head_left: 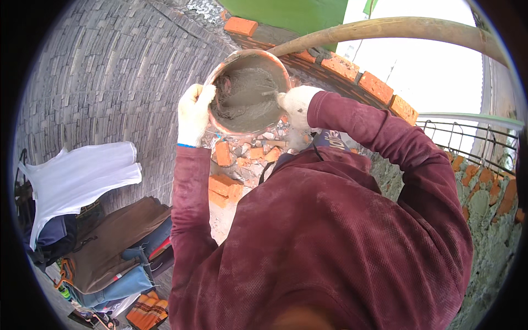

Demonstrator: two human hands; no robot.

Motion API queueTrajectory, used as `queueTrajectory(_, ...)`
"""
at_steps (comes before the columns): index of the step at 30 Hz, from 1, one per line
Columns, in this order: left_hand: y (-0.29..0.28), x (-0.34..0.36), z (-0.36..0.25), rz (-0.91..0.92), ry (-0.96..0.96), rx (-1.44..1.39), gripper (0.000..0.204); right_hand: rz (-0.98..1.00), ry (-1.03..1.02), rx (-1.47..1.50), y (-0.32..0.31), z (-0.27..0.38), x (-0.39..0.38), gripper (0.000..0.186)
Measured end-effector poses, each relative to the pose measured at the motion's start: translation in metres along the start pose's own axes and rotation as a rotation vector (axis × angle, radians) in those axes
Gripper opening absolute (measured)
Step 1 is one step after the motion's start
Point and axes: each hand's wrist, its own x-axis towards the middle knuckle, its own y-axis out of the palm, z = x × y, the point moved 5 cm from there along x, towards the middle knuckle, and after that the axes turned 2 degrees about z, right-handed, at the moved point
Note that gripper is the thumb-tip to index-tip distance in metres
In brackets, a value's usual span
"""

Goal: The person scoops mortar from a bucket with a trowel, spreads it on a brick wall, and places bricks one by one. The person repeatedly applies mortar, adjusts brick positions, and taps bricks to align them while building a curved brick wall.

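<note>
Building site, brick wall [360, 80], mortar pan [247, 91]

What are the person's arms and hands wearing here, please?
Both arms are covered by long, dark red sleeves of a textured, slightly dusty knit. The left hand and right hand each wear an off-white work glove; the left glove shows a thin blue cuff edge.

My white cloth gloves look soft. The orange bowl [248, 60] is smooth plastic with wet, lumpy grey mortar [245, 96] inside. The bricks [360, 77] are rough. My red sleeve is knit cloth.
</note>
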Motion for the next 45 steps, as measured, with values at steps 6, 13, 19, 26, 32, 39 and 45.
queueTrajectory(6, 0.026, 0.002, -0.021, 0.056, 0.067, 0.104, 0.030, 0.230, 0.190, 0.168, 0.042, -0.088, 0.026, 0.049)
queueTrajectory(13, 0.053, -0.002, -0.038, 0.126, 0.047, 0.054, 0.025, 0.419, 0.151, 0.908, 0.077, -0.099, 0.006, 0.040)
queueTrajectory(19, 0.060, -0.015, -0.032, 0.098, -0.067, -0.102, 0.023, 0.487, 0.120, 1.056, 0.069, -0.073, -0.010, 0.016)
queueTrajectory(26, 0.078, -0.042, -0.009, -0.021, -0.091, -0.263, 0.018, 0.424, 0.054, 1.407, 0.082, -0.052, -0.011, 0.022)
queueTrajectory(32, 0.108, -0.041, 0.037, -0.171, -0.129, -0.385, 0.016, 0.320, 0.107, 1.313, 0.072, -0.073, -0.029, 0.015)
queueTrajectory(39, 0.156, -0.022, 0.120, -0.192, -0.362, -0.507, 0.019, 0.271, 0.258, 1.495, 0.115, -0.147, -0.056, 0.020)
queueTrajectory(45, 0.194, -0.053, 0.230, -0.209, -0.535, -0.406, 0.023, 0.113, 0.480, 1.561, 0.128, -0.228, -0.074, 0.028)
